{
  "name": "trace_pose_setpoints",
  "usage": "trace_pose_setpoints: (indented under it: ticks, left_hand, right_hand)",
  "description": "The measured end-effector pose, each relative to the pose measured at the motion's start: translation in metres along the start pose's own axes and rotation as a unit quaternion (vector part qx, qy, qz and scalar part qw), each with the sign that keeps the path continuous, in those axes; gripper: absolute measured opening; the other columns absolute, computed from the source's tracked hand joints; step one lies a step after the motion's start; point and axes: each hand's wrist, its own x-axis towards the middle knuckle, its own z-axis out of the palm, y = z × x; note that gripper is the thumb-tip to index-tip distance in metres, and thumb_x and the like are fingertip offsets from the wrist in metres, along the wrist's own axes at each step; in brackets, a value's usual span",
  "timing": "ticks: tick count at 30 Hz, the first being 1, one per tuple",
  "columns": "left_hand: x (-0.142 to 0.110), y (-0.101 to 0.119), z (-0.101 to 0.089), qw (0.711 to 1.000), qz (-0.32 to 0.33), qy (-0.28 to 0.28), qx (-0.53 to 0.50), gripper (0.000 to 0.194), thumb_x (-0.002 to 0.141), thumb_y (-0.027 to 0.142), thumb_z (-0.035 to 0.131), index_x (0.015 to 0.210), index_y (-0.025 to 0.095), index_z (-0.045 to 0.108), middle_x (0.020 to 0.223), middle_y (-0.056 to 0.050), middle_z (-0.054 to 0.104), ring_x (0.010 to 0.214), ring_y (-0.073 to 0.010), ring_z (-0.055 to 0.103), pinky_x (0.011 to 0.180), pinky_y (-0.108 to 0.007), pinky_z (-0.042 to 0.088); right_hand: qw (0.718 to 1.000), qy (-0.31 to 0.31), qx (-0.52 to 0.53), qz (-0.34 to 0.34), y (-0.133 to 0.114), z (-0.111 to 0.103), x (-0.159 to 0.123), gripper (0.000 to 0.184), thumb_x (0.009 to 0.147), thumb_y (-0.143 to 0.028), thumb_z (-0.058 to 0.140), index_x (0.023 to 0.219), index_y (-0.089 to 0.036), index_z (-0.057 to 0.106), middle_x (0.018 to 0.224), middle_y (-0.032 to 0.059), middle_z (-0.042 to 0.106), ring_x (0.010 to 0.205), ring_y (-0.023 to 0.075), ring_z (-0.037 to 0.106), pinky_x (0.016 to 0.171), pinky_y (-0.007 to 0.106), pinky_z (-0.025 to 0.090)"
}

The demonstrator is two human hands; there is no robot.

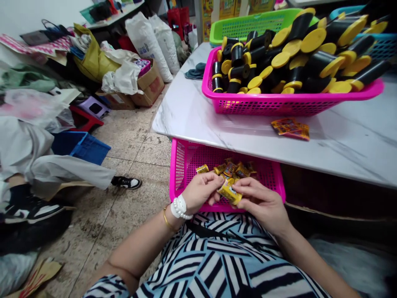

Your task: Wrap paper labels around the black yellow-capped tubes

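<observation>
Both hands are closed on a small yellow cylinder with a printed label (229, 193), tilted in front of my body. My left hand (200, 189) pinches its upper left end between thumb and fingers. The fingers of my right hand (263, 203) press on its right side. Beneath them is a lower pink basket (173, 182), where several similar yellow labelled cylinders lie, one of them a yellow cylinder (202, 169) at the left. Shiny printed orange sleeves (291, 128) lie flat on the table near its front edge.
On the white marbled table (182, 111) stands an upper pink basket (266, 99) heaped with black tubes with yellow caps. Behind it are a green basket (223, 31) and a blue basket. A seated person's leg (77, 174), a blue crate (89, 147) and white sacks (147, 45) are at left.
</observation>
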Motion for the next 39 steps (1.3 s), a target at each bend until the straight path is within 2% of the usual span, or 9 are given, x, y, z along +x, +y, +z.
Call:
trace_pose_setpoints:
  ticks: [3,6,12,20,24,26,29,34,39]
  left_hand:
    - [0.001,-0.002,0.008,0.997,0.008,-0.050,-0.066,0.065,0.074,0.076,0.067,0.088,0.013,0.063,0.060,-0.002,0.065,0.039,-0.0068,0.050,0.038,-0.017,0.033]
    - [0.001,-0.004,0.013,0.993,0.003,-0.071,-0.092,0.054,0.073,0.062,0.079,0.089,0.013,0.062,0.055,0.003,0.060,0.036,-0.0029,0.042,0.037,-0.016,0.027]
    - [0.006,-0.009,0.019,0.988,-0.049,-0.050,-0.140,0.047,0.069,0.051,0.086,0.077,0.015,0.057,0.044,0.011,0.049,0.027,0.0001,0.027,0.035,-0.016,0.027]
    - [0.009,-0.030,0.017,0.981,-0.055,0.041,-0.181,0.057,0.065,0.064,0.083,0.067,0.013,0.060,0.037,0.007,0.048,0.024,-0.0017,0.029,0.030,-0.016,0.029]
    - [0.009,-0.007,0.008,0.973,-0.056,0.117,-0.192,0.038,0.089,0.044,0.072,0.080,0.009,0.063,0.066,-0.008,0.072,0.037,-0.0061,0.056,0.035,-0.013,0.037]
    - [0.006,0.006,0.009,0.964,-0.079,0.134,-0.218,0.028,0.100,0.035,0.058,0.094,0.008,0.063,0.091,-0.016,0.078,0.053,-0.0105,0.068,0.044,-0.016,0.049]
    - [0.000,0.010,0.015,0.964,-0.095,0.119,-0.219,0.022,0.100,0.030,0.057,0.102,0.008,0.060,0.096,-0.018,0.077,0.059,-0.0133,0.071,0.050,-0.020,0.053]
    - [0.004,-0.001,0.025,0.987,-0.054,0.022,-0.149,0.056,0.076,0.044,0.085,0.112,0.008,0.063,0.078,-0.011,0.075,0.053,-0.0114,0.066,0.046,-0.017,0.046]
    - [0.020,0.025,0.036,0.996,0.016,0.012,-0.091,0.063,0.061,0.052,0.091,0.098,0.009,0.064,0.069,-0.004,0.070,0.049,-0.0088,0.060,0.042,-0.016,0.042]
  right_hand:
    - [0.998,0.020,0.050,0.013,0.004,0.003,0.003,0.025,0.082,-0.029,0.080,0.106,-0.033,0.080,0.100,0.0034,0.066,0.066,0.0129,0.069,0.057,0.027,0.062]
    - [0.998,0.047,0.041,0.023,0.007,0.005,0.004,0.024,0.084,-0.031,0.078,0.108,-0.032,0.079,0.101,0.0030,0.064,0.062,0.0112,0.067,0.055,0.027,0.062]
    - [0.977,0.099,-0.118,-0.144,0.015,0.002,0.004,0.023,0.081,-0.016,0.079,0.098,-0.031,0.081,0.086,0.0011,0.063,0.080,0.0143,0.064,0.068,0.026,0.056]
    - [0.943,0.094,-0.215,-0.238,0.010,0.019,0.013,0.025,0.087,-0.010,0.071,0.103,-0.027,0.079,0.083,0.0015,0.063,0.073,0.0127,0.065,0.061,0.022,0.055]
    - [0.882,0.087,-0.349,-0.303,-0.032,-0.013,0.030,0.034,0.092,-0.011,0.065,0.121,-0.026,0.074,0.088,0.0033,0.069,0.074,0.0127,0.067,0.066,0.022,0.056]
    - [0.814,0.189,-0.445,-0.322,-0.056,-0.045,0.045,0.029,0.092,-0.017,0.067,0.118,-0.026,0.075,0.092,0.0044,0.072,0.079,0.0153,0.068,0.075,0.026,0.055]
    - [0.736,0.286,-0.571,-0.224,-0.075,-0.092,0.077,0.029,0.097,-0.036,0.059,0.115,-0.022,0.077,0.080,0.0040,0.069,0.067,0.0160,0.064,0.067,0.029,0.051]
    - [0.722,0.244,-0.615,-0.203,-0.061,-0.117,0.119,0.030,0.092,-0.037,0.063,0.072,-0.025,0.080,0.066,0.0015,0.066,0.059,0.0156,0.059,0.055,0.029,0.039]
    - [0.710,0.256,-0.611,-0.240,-0.053,-0.107,0.113,0.025,0.092,-0.030,0.063,0.077,-0.020,0.080,0.069,0.0036,0.069,0.068,0.0182,0.062,0.064,0.030,0.043]
